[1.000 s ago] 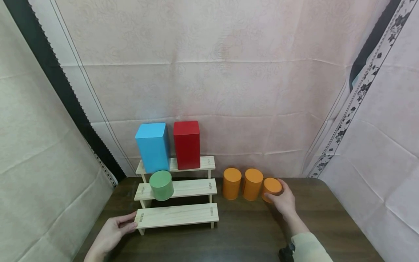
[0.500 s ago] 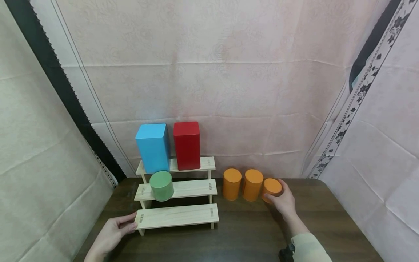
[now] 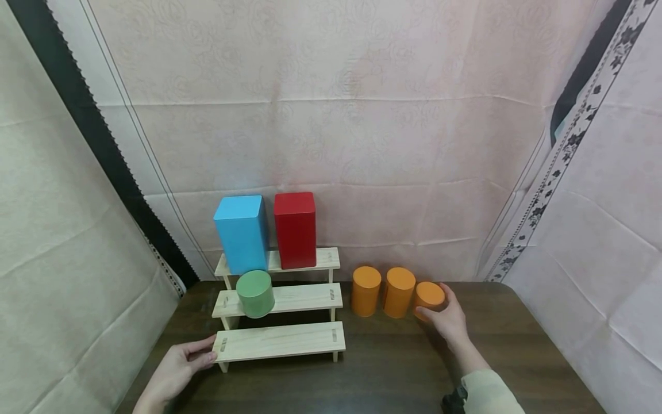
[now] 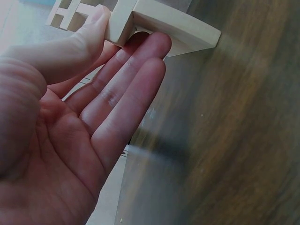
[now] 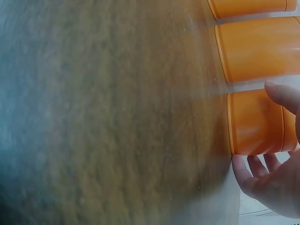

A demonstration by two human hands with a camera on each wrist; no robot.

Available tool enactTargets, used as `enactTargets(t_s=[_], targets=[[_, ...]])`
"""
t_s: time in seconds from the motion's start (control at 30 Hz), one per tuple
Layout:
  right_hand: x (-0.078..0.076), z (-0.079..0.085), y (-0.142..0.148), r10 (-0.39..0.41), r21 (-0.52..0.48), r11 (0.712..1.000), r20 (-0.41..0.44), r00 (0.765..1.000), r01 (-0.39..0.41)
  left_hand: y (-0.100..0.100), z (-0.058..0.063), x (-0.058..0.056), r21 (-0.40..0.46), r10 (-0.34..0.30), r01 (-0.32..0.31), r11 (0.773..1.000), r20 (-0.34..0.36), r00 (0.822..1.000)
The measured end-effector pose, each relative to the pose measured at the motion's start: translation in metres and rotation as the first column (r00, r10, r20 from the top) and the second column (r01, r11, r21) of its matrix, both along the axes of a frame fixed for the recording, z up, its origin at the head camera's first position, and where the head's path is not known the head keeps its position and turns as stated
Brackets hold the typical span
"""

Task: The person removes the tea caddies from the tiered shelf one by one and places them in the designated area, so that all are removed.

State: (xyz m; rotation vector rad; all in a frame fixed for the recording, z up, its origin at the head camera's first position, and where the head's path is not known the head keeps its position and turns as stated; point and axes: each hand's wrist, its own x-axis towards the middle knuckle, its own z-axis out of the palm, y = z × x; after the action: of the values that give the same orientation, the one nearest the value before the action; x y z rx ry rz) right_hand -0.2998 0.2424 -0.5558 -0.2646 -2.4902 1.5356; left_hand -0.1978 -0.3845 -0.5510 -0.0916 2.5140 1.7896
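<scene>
My left hand (image 3: 182,365) pinches the left end of the lowest step of a pale wooden three-step stand (image 3: 281,340). In the left wrist view the thumb lies on the wood's edge and the fingertips reach under it. At the right, my right hand (image 3: 449,315) holds the shortest orange cylinder (image 3: 428,294), thumb on one side and fingers on the other. That cylinder, like its two taller orange neighbours (image 3: 366,292) (image 3: 399,293), stands upright on the table. A green cylinder (image 3: 256,294) sits at the left of the middle step.
On the top step stand a blue block (image 3: 242,236) and a red block (image 3: 296,231). Behind the dark wooden table (image 3: 385,368) hangs a pale cloth (image 3: 362,144); more cloth closes off both sides. Dark table surface lies between the stand and my right arm.
</scene>
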Motion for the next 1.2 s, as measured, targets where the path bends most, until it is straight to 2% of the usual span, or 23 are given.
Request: enactTargets(t_s=[0.23,0.47,0.57,0.67,0.8,0.93,1.2], targets=[[0.006,0.006,0.0,0.015,0.022,1.0,-0.035,0.999,-0.014,-0.001,0.0,0.002,0.0,-0.002,0.002,1.0,-0.008,1.0],[0.022,0.019,-0.004,-0.088,0.027,0.995,-0.117,0.989,0.092,-0.002,-0.001,0.002,0.007,-0.02,0.02,1.0,-0.015,1.0],[0.027,0.024,-0.01,-0.151,0.011,0.988,-0.205,0.967,0.157,-0.002,-0.001,0.003,-0.006,-0.025,0.025,1.0,-0.018,1.0],[0.028,0.026,-0.02,-0.202,-0.018,0.978,-0.314,0.928,0.207,-0.003,-0.002,0.003,-0.013,-0.033,0.033,0.999,-0.022,0.999],[0.029,0.031,-0.039,-0.236,-0.078,0.971,-0.41,0.881,0.224,-0.002,-0.002,0.004,-0.014,-0.032,0.032,0.999,-0.025,0.999],[0.029,0.039,-0.063,-0.254,-0.162,0.966,-0.469,0.846,0.2,-0.002,-0.002,0.003,-0.007,-0.028,0.028,1.0,-0.024,0.999],[0.029,0.052,-0.126,-0.242,-0.314,0.946,-0.518,0.82,0.081,-0.004,0.0,0.002,0.008,-0.064,0.065,0.998,-0.049,0.997]])
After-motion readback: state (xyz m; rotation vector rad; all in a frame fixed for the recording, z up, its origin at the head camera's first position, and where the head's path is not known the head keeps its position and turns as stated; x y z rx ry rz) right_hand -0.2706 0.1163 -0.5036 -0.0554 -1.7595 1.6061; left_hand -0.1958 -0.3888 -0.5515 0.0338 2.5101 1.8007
